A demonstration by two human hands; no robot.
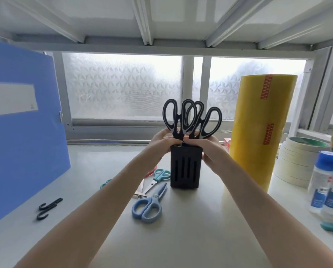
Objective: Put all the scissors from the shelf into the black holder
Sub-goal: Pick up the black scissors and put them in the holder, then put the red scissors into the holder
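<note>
Black holder (186, 169), black-and-white scissors (190, 118) — yellow tape roll (258, 132), blue folder (22, 132)

Standing mid-shelf: slotted black plastic holder (186, 168), with two pairs of black-handled scissors (190, 118) upright in it. Clasping its top rim, left hand (162, 141) and right hand (212, 149), one per side. Just left and in front: blue-handled scissors (149, 205) and teal-handled scissors (157, 177), flat. Far left: upright blue plastic folder (24, 132). Right: tall yellow tape roll (260, 130).

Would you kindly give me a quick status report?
Left hand and right hand both at black holder rim. Two black-handled scissors in. Blue scissors, teal scissors still on shelf. Nothing blocking.
</note>
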